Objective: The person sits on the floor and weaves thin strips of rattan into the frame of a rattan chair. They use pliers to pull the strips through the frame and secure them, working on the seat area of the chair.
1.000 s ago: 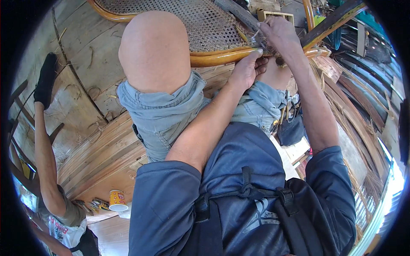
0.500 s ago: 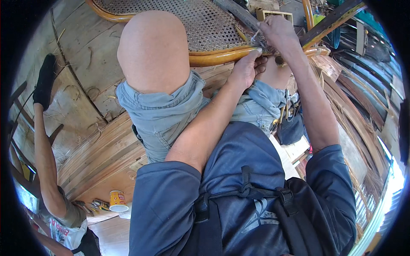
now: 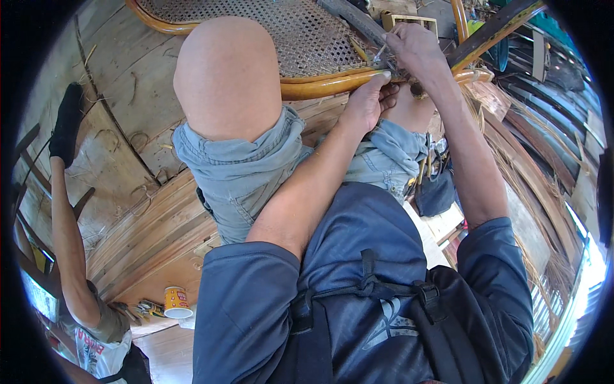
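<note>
A woven cane seat (image 3: 281, 32) in a glossy orange-brown curved frame (image 3: 329, 88) lies past my knees. My left hand (image 3: 368, 107) grips this frame near its right-hand joint, thumb on top and fingers curled below. Just above and right, my right hand (image 3: 414, 52) is closed in a fist over the joint. A thin pale strand (image 3: 382, 51) shows beside its fingers; what the fist holds is hidden. Dark poles (image 3: 361, 24) meet near the joint, and the round cut end of a pole (image 3: 417, 89) shows below my right hand.
At the left, another person's bent arm (image 3: 70, 237) reaches up beside dark wooden pieces. A yellow cup (image 3: 176, 302) stands near hand tools (image 3: 150, 308) on the boards. Long fibre strands (image 3: 505, 173) and planks lie at the right. A small wooden box (image 3: 412, 24) sits beyond my right hand.
Both hands stay at the joint. My right fist has shifted very slightly left, and the whole view has moved a little.
</note>
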A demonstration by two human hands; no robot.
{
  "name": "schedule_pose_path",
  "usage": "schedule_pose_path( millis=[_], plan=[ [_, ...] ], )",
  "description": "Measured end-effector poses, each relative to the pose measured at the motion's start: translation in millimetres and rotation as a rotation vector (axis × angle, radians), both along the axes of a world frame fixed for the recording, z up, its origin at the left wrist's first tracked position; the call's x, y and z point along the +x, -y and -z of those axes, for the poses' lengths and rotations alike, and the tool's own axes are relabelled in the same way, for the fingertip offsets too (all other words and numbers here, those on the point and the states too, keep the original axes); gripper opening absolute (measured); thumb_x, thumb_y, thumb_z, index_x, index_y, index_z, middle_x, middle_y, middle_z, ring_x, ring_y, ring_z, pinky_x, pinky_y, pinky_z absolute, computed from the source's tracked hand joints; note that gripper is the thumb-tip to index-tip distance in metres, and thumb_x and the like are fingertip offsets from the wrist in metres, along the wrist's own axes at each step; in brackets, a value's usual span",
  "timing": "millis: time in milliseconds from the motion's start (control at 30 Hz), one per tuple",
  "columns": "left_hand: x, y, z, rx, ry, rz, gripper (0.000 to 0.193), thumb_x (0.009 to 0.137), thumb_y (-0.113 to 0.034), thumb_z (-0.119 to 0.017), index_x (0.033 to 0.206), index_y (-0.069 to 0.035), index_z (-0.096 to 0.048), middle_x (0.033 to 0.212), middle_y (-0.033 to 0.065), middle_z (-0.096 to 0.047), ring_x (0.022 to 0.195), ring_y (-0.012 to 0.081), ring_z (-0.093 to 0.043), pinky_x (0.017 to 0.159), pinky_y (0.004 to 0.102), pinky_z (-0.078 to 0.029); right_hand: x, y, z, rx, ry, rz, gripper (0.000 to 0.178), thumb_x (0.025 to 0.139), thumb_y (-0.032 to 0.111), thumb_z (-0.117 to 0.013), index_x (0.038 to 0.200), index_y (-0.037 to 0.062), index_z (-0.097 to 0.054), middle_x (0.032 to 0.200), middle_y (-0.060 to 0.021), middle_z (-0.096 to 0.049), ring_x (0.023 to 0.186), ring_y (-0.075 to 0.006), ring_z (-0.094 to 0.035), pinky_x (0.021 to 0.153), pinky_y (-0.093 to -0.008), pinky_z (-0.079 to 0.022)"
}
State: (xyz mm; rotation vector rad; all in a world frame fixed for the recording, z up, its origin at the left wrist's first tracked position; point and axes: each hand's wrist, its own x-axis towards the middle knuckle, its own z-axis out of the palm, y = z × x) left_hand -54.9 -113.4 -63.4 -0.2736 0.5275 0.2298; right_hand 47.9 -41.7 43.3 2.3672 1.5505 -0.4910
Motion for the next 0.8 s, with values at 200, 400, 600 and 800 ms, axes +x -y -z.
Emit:
schedule_pose_path(
  millis=[200,400,600,800],
  plan=[
    [-0.6,-1.0,-0.2,0.021,0.011,0.006,0.017,0.086,-0.019,-0.053,0.097,-0.007,-0.055,0.089,0.0079,-0.063,0.079,0.016,-0.06,0.065,0.0298,-0.049,3.9,1.9,5.0,0.03,0.06,-0.033,0.031,0.086,0.029,-0.05,0.077,0.0013,-0.062,0.055,-0.0131,-0.058,0.057,-0.0283,-0.062,0.06,-0.0386,-0.048],
    [-1.9,-4.1,-3.5,0.014,-0.01,0.018,0.016,0.086,-0.019,-0.053,0.096,-0.007,-0.055,0.091,0.0075,-0.064,0.08,0.0159,-0.06,0.066,0.0299,-0.049,4.5,-0.8,2.9,0.051,0.049,-0.04,0.031,0.086,0.027,-0.05,0.074,0.0006,-0.061,0.054,-0.0135,-0.058,0.057,-0.0289,-0.061,0.061,-0.0393,-0.049],
    [-1.5,-3.7,-2.8,0.023,-0.006,0.025,0.017,0.086,-0.02,-0.054,0.097,-0.007,-0.055,0.091,0.0074,-0.064,0.081,0.016,-0.06,0.067,0.0302,-0.049,8.1,-0.3,3.3,0.06,0.027,-0.129,0.032,0.086,0.027,-0.05,0.074,-0.0005,-0.059,0.053,-0.0143,-0.057,0.053,-0.0283,-0.061,0.059,-0.0383,-0.049],
    [-1.4,-5.4,-6.2,0.013,-0.023,0.021,0.018,0.086,-0.02,-0.054,0.097,-0.007,-0.055,0.091,0.0075,-0.063,0.081,0.0165,-0.06,0.067,0.0305,-0.049,9.4,2.0,3.6,0.108,0.011,-0.16,0.031,0.086,0.027,-0.049,0.075,-0.0001,-0.06,0.051,-0.0132,-0.056,0.051,-0.0264,-0.06,0.057,-0.0377,-0.049]
  ],
)
